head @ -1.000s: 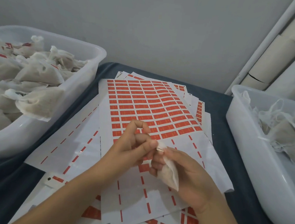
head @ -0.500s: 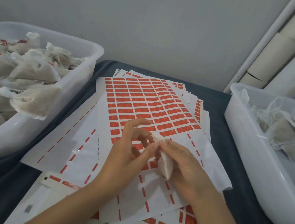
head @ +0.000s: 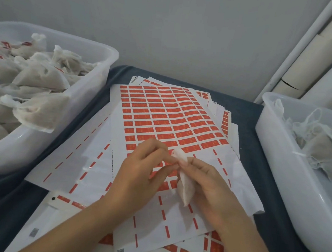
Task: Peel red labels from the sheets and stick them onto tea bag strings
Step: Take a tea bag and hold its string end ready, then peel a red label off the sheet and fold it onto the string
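My right hand (head: pixel 211 189) curls around a tea bag (head: pixel 185 189) above the label sheet (head: pixel 168 116); my left hand's (head: pixel 137 175) grip pinches its gathered top. The red labels' print is too small to read.

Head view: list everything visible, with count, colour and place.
Label sheets: a fanned pile, white with red labels, table centre.
Left tub: one, white, left, heaped with tea bags, some showing red.
Right tub: one, white, right, holding tea bags.
Held tea bag: one, off-white, over the sheets.
Table cover: one, dark blue.
Tubes: several, beige, leaning at right.
Left hand: pinching the bag's top.
Right hand: holding the bag.
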Tool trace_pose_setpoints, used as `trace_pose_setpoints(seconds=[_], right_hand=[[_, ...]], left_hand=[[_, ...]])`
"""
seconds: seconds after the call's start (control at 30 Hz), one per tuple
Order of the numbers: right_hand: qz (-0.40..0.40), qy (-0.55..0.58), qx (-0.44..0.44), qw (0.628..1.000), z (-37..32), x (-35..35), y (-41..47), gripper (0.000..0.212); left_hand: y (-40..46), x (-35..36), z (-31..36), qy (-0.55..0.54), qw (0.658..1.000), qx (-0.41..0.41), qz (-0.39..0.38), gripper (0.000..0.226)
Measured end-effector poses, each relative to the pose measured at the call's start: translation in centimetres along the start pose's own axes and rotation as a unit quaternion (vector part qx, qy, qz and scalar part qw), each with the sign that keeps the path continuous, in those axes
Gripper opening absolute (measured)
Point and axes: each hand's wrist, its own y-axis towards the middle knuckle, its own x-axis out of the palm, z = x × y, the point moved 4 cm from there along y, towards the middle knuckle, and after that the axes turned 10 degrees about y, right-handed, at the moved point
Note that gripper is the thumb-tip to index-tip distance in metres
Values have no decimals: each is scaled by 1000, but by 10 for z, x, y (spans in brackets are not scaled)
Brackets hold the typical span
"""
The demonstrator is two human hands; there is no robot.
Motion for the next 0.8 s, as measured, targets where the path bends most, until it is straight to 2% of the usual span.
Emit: trace_pose_setpoints(seconds=[0.17,0.23,0.3,0.33,0.37,0.4,0.43,0.47,0.5,0.53,0.57,0.67,0.8], right_hand=[[10,-50,-20,999,-5,2,-3,27],[15,-71,-34,997,-7,2,-2,26],[22,-60,-38,997,-7,2,-2,24],[24,-50,-38,998,-6,0,-2,24],[25,-40,-38,998,-6,-1,-2,26],[25,-34,-38,998,-6,-2,-2,27],[23,-32,-38,999,-6,-3,-2,28],[20,-36,-36,999,-5,-4,-2,30],[14,-43,-33,998,-5,-4,-1,33],[6,-54,-30,998,-3,-3,0,37],[-3,-68,-28,997,-2,-2,1,38],[-27,-101,-30,994,0,5,4,29],[-24,-125,-27,991,1,3,4,21]], left_hand=[[-2,3,-3,-15,999,-26,-14,6],[-1,7,-5,-33,994,-73,-72,9],[-2,17,-11,-88,966,-162,-182,12],[-3,22,-15,-160,931,-225,-240,15],[-5,26,-17,-272,868,-299,-288,17],[-7,28,-17,-396,785,-355,-318,20],[-7,27,-15,-506,704,-385,-317,22],[-7,26,-16,-586,640,-402,-291,20],[-6,25,-19,-641,595,-412,-254,15],[-5,24,-24,-680,564,-418,-213,10],[-4,23,-30,-703,547,-420,-172,7],[1,23,-42,-723,554,-400,-104,7],[2,26,-43,-670,622,-393,-98,14]])
